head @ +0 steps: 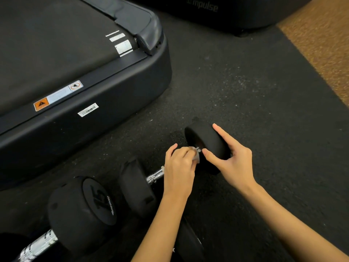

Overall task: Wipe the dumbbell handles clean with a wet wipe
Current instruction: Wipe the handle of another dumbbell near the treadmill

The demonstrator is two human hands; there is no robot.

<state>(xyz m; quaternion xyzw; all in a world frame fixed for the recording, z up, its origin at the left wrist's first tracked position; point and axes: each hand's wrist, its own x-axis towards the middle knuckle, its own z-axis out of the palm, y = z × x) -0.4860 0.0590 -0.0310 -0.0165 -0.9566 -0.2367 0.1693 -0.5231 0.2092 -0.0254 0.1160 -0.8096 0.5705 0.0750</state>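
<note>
A black dumbbell lies on the rubber floor, its far head (204, 140) up right and its near head (137, 186) lower left. Its chrome handle (155, 175) shows only near the lower head. My left hand (179, 173) is closed around the handle with a white wet wipe (195, 155) bunched at its upper end, close to the far head. My right hand (232, 157) rests on the far head, thumb and fingers spread over its rim. A second dumbbell (83, 212) marked 15 lies at lower left, its chrome handle (37, 246) bare.
A black treadmill deck (79, 76) with warning stickers fills the upper left, close beside the dumbbells. Another black machine base (217, 12) stands at the top. Brown carpet (324, 46) borders the dark rubber mat (255, 87) on the right.
</note>
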